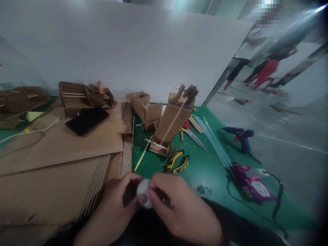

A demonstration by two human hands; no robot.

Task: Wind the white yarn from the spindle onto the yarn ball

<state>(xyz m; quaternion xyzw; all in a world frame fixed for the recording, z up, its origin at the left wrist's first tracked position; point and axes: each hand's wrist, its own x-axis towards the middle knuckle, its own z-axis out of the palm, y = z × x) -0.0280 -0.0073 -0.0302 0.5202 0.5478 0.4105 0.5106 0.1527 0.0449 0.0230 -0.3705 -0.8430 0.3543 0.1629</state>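
Observation:
Close to my body, at the bottom middle, my two hands meet around a small round white ball of string (143,187). My left hand (123,201) is curled with its thumb and fingers gripping the left side of it. On the other side, the closed thumb and fingers of my right hand (176,200) pinch the ball's right edge. Beyond my hands stands a tilted cardboard model (170,124) with thin sticks across both ends and a white string running down its face. Yellow-and-black pliers (178,162) lie just ahead of my right hand.
Left are cardboard sheets (58,147), a black phone (87,120) and thin sticks (96,182). Scissors (196,138), clear glue sticks (214,143), a glue gun (239,135) and a purple power strip (252,184) with cable lie right. A white partition (128,44) stands behind; people are beyond.

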